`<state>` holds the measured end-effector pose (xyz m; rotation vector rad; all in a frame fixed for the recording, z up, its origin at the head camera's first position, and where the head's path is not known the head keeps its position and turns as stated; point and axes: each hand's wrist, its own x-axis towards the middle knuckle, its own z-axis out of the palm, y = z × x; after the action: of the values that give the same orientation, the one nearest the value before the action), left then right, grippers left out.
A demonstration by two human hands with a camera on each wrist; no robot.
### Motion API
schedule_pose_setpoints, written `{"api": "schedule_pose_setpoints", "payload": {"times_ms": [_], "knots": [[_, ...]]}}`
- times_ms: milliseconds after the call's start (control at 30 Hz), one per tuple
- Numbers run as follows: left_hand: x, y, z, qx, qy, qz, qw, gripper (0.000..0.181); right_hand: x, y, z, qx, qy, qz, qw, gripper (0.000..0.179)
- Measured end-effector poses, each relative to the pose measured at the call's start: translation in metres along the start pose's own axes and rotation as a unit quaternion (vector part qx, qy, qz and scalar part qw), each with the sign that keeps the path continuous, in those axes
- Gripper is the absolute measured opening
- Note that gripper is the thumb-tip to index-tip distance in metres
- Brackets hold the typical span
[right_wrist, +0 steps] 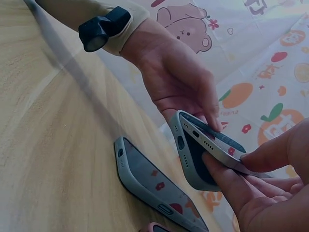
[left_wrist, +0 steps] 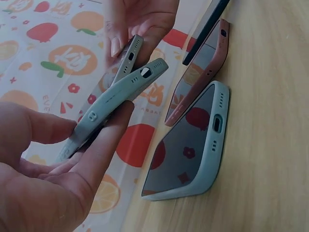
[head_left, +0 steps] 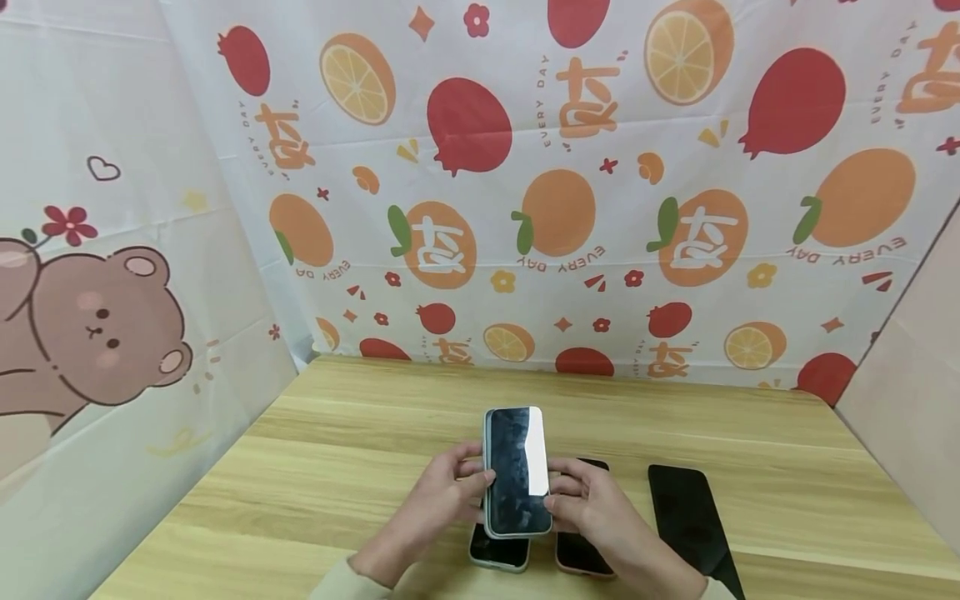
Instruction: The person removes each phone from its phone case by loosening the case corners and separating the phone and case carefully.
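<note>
My left hand [head_left: 442, 492] grips a pale blue-green phone case [left_wrist: 108, 94] by its long side, thumb on the edge and fingers behind. A smartphone [head_left: 513, 467] with a silver edge sits tilted in that case. Its left long side lies at the case wall, while the right side stands lifted out, leaving a wedge-shaped gap in the right wrist view. My right hand [head_left: 600, 508] pinches the lifted side between thumb and fingers. Both are held above the table, screen up, with a bright reflection along the screen's right part.
Below lies another phone in a pale blue-green case [left_wrist: 217, 145]. Beside it is a phone in a pink case [left_wrist: 212, 63]. A larger black slab [head_left: 690, 508] lies to the right on the wooden table [head_left: 300, 467]. Printed cloth [head_left: 555, 308] hangs behind and at the left.
</note>
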<state>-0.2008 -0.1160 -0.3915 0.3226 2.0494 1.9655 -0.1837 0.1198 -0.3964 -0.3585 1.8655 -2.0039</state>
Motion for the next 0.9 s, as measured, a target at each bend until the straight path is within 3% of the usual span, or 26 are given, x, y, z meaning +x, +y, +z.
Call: {"api": "schedule_pose_setpoints", "payload": {"times_ms": [467, 900], "knots": [[0.0, 0.004, -0.003, 0.025, 0.063, -0.005, 0.9977, 0.051, 0.01, -0.006, -0.003, -0.012, 0.001, -0.003, 0.9999, 0.056], [-0.005, 0.004, -0.029, 0.039, 0.115, -0.022, 0.9923, 0.048, 0.021, -0.006, -0.017, 0.004, 0.032, -0.022, 0.9993, 0.051]]}}
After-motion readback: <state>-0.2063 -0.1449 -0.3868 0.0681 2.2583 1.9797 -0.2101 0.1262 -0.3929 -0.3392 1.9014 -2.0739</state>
